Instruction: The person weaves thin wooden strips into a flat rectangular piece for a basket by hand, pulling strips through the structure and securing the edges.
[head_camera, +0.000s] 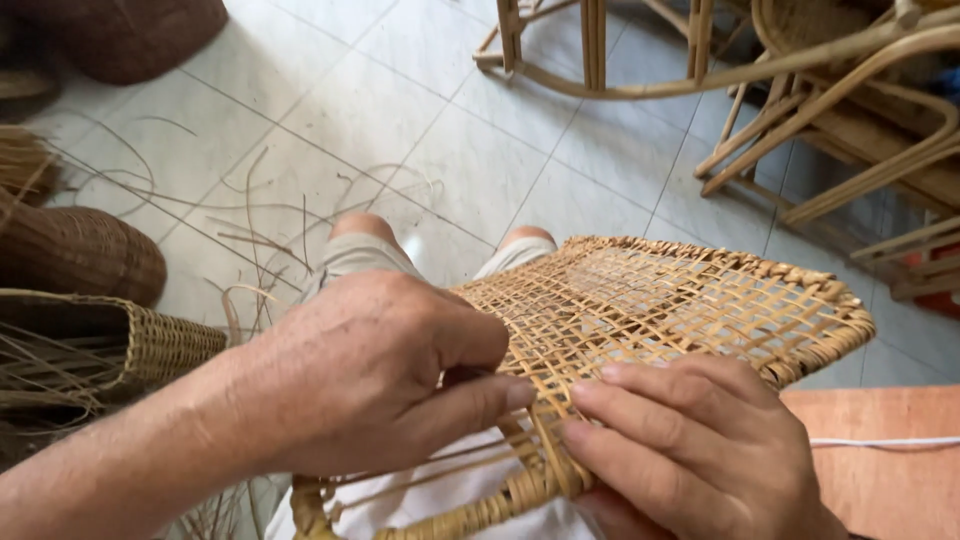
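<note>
A woven cane seat panel (680, 310) with an open lattice and a braided rim lies across my lap. My left hand (380, 370) is closed over the near left part of the weave, thumb and fingers pinching a thin cane strip. My right hand (690, 440) rests on the near edge of the panel, fingers pressing down on the lattice beside the left thumb. Loose cane strands (420, 475) run under the left hand toward the near rim.
A rectangular woven basket (150, 345) with cane strips stands at the left. Round dark baskets (80, 250) sit beyond it. Loose cane strands (270, 220) lie on the tiled floor. Rattan chair frames (800, 90) stand at the back right. An orange-brown board (890, 460) is at the right.
</note>
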